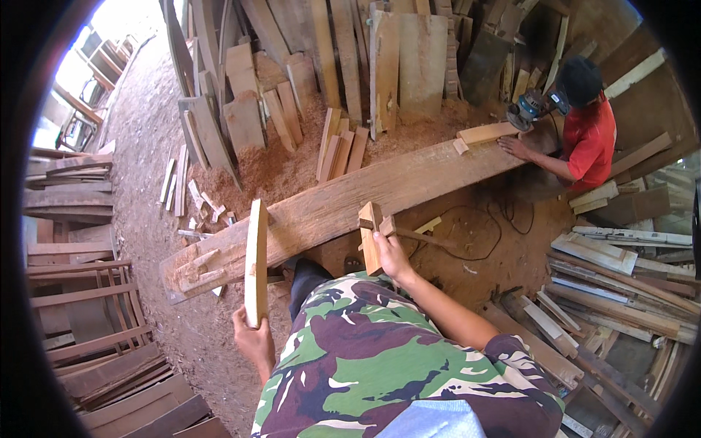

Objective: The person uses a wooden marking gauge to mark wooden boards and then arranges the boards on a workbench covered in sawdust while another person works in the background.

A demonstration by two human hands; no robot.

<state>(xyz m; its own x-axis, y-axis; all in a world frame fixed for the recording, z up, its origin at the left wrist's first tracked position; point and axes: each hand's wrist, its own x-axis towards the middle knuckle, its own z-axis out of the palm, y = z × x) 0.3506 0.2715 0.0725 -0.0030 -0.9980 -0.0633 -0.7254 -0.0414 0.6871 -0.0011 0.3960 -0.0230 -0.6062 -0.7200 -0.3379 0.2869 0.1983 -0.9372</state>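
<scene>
My left hand (254, 339) is closed round the lower end of a pale wooden strip (256, 255), which stands nearly upright in front of me, to the left. My right hand (394, 257), in front of my body, grips a short notched wooden block (371, 252). Small wooden pieces, one with a thin stick, show beside its thumb; how they join cannot be made out. Beyond both hands, a long thick plank (328, 201) runs slantwise from near left to far right. Small wood offcuts (201, 270) lie on its left end.
At the plank's far right end a person in a red shirt (593, 142) works with a blue router (524, 113) beside a wood strip (485, 133). Boards (409, 66) lean at the back above sawdust. Stacked timber (621, 285) lies right, wooden frames (91, 299) left. A cable (496, 241) crosses the ground.
</scene>
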